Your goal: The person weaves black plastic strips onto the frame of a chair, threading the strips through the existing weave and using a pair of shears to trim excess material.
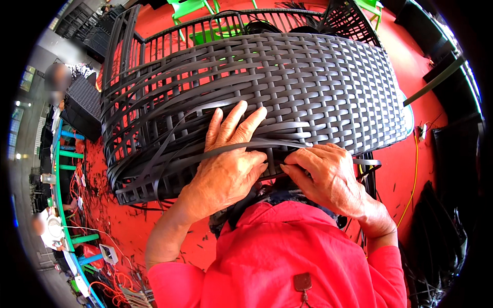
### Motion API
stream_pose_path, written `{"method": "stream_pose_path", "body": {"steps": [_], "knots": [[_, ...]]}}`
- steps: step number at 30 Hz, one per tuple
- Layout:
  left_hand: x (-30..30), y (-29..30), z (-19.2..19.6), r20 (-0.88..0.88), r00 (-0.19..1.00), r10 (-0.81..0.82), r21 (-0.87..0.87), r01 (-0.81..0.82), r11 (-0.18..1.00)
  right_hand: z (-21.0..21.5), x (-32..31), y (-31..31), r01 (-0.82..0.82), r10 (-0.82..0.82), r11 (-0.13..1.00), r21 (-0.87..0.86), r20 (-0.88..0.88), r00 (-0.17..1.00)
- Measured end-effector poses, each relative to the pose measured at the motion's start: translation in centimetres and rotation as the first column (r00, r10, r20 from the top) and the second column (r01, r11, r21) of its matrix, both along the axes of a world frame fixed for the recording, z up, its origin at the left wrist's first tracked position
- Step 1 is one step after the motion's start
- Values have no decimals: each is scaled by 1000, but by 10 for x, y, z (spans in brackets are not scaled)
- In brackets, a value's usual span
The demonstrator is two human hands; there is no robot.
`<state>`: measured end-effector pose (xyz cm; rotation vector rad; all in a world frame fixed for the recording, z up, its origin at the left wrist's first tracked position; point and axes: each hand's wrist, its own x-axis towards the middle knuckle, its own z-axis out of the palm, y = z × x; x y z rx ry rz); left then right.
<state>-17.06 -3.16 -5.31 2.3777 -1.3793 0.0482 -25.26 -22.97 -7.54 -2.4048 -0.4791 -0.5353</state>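
A black-grey wicker panel (328, 87) of flat plastic strips on a frame lies before me, tightly woven at the right and looser at the left. My left hand (226, 159) rests on its near part with fingers spread. One long flat strip (272, 142) runs across the back of that hand. Close by, my right hand (324, 172) is closed, thumb and fingers pinched at the panel's near edge. It appears to grip a dark plastic strip, though the fingertips mostly hide it. Loose strip ends (169, 143) cross at the left, and a strip loop (370, 163) sticks out beyond my right hand.
Red floor (195, 251) is littered with strip scraps. A yellow cord (415, 179) runs at the right, beside dark bundled material (436, 226). Green chairs (190, 7) stand beyond the frame. At the left are orange cables (120, 287), a long green-edged table (60, 205) and other people.
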Motion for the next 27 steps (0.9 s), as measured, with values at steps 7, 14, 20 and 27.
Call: {"method": "stream_pose_path", "body": {"steps": [7,14,20,27], "knots": [[1,22,8,-160,985,58,-315,-106,943,21,-3,9,-33,33,999,26,10,999],[-11,50,20,-193,981,-15,-332,-51,942,19,14,28,-251,266,962,108,-158,951],[-20,56,16,-40,996,83,-221,-90,971,17,23,15,-291,366,914,283,-260,894],[-24,52,4,271,937,222,69,-249,966,28,24,20,-253,261,965,63,-252,932]]}}
